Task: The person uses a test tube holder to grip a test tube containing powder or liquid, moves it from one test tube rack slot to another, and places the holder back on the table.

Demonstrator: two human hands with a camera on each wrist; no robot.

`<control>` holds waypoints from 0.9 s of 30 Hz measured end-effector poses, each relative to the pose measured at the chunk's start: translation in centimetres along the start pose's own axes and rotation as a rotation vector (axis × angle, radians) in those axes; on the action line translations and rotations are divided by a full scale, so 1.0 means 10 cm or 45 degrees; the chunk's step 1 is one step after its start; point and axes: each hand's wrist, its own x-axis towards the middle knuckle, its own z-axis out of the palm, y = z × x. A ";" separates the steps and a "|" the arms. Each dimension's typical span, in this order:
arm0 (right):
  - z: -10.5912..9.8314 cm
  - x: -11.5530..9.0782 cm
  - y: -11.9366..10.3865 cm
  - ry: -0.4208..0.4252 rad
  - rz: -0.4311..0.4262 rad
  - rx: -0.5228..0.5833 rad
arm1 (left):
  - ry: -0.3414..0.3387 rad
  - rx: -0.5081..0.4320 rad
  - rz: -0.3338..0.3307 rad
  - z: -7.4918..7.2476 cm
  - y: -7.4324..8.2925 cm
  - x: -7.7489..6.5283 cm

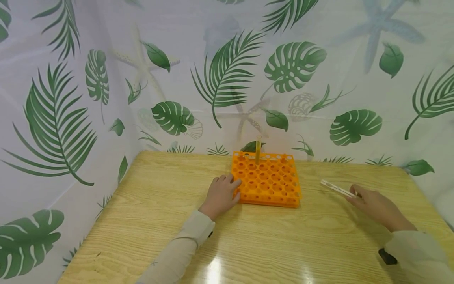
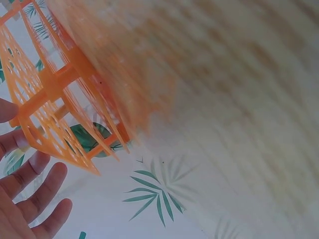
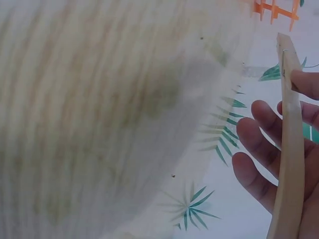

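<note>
An orange test tube rack (image 1: 266,185) stands on the table, its top full of round holes. One test tube (image 1: 258,148) with yellowish contents rises upright from its back row. At the rack's left edge, my left hand (image 1: 221,193) holds on with thumb and index finger; the left wrist view has these at the rack's (image 2: 47,89) corner, the other fingers spread off it. To the right of the rack, my right hand (image 1: 376,205) grips a pale wooden test tube clamp (image 1: 337,188), its far end pointing left toward the rack. A thin metal wire shows on the clamp (image 3: 285,64) in the right wrist view.
The wood-grain table (image 1: 269,244) reaches back to a white wall covering (image 1: 227,122) printed with green leaves and starfish. The same covering hangs along the left side. The rack stands near the table's back edge.
</note>
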 end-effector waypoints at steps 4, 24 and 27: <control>0.04 -0.02 0.02 -0.028 -0.006 0.019 | -0.011 0.012 -0.013 0.01 0.00 0.00; 0.20 -0.03 0.10 -0.070 -0.027 0.010 | 0.000 -0.008 -0.021 -0.02 0.01 -0.01; 0.22 -0.03 0.12 -0.074 -0.018 0.001 | -0.002 -0.009 -0.024 -0.01 0.01 -0.01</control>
